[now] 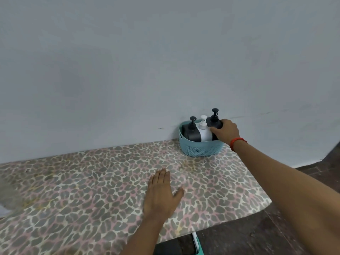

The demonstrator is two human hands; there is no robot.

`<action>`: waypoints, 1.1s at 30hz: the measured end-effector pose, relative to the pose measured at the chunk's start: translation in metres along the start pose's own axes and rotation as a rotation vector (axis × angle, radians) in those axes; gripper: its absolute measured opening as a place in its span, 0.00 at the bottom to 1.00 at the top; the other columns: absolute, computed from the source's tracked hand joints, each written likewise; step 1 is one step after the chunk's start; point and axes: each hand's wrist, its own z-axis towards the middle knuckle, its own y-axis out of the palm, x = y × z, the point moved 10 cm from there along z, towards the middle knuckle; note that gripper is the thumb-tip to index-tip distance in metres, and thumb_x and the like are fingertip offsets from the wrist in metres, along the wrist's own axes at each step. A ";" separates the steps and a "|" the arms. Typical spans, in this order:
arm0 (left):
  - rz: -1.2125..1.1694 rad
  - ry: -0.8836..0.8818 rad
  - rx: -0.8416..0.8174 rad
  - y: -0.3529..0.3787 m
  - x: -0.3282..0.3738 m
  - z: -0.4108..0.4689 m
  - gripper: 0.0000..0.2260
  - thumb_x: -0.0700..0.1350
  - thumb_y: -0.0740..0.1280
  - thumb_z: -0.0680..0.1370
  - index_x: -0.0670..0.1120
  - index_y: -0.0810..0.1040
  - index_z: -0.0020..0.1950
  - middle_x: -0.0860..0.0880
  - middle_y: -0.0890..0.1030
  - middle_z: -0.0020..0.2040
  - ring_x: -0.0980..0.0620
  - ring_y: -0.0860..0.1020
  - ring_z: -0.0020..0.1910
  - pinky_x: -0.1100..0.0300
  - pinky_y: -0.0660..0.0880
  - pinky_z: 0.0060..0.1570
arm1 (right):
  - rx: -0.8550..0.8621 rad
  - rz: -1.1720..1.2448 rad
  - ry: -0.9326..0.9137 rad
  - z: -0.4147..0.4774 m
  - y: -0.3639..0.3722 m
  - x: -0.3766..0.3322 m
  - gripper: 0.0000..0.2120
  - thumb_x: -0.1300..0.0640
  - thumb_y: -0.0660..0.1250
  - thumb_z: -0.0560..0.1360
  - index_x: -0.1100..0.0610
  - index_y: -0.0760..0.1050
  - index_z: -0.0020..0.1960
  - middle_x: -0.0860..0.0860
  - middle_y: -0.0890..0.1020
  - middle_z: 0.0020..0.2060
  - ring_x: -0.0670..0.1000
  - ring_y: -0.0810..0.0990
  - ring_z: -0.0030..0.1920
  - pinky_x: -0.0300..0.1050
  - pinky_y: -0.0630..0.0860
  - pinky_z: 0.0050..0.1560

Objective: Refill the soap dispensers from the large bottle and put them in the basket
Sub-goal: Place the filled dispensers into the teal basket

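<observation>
1. Three dispensers stand in the basket [200,147] at the table's [73,190] far right corner.
2. Right hand [227,132] grasps the right black dispenser [214,119].
3. Left hand [161,194] lies flat, fingers released.

A: State the basket [200,149] finish.
B: Teal plastic, matt, lower wall perforated in a fine grid, upper band smooth.
A: The dispensers?
B: Two black dispensers [192,134], matt plastic; one white dispenser [204,134], smooth with slight sheen.
A: The table covering [92,190]?
B: Printed leopard-pattern sheet, smooth, low sheen.
A: The wall [128,61]?
B: Painted, matt.
</observation>
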 end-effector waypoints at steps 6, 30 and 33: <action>-0.010 0.007 -0.008 0.002 0.001 0.001 0.40 0.70 0.53 0.79 0.48 0.52 0.84 0.50 0.52 0.84 0.51 0.50 0.83 0.54 0.41 0.80 | -0.161 -0.248 -0.027 0.016 0.025 0.003 0.21 0.43 0.65 0.81 0.59 0.76 0.64 0.60 0.83 0.56 0.61 0.79 0.57 0.46 0.69 0.50; -0.113 0.130 -0.030 -0.058 0.094 0.225 0.44 0.70 0.80 0.58 0.53 0.76 0.71 0.49 0.80 0.64 0.46 0.72 0.68 0.51 0.70 0.68 | -0.281 -0.427 0.054 0.041 0.017 0.025 0.30 0.30 0.72 0.69 0.56 0.68 0.46 0.52 0.77 0.45 0.58 0.78 0.54 0.58 0.72 0.64; 0.019 0.112 -0.102 -0.054 0.098 0.231 0.44 0.71 0.77 0.60 0.55 0.73 0.72 0.50 0.76 0.58 0.45 0.67 0.70 0.49 0.62 0.67 | -0.374 -0.460 0.056 0.047 0.020 0.017 0.35 0.33 0.74 0.69 0.60 0.71 0.58 0.55 0.76 0.51 0.59 0.78 0.56 0.53 0.75 0.59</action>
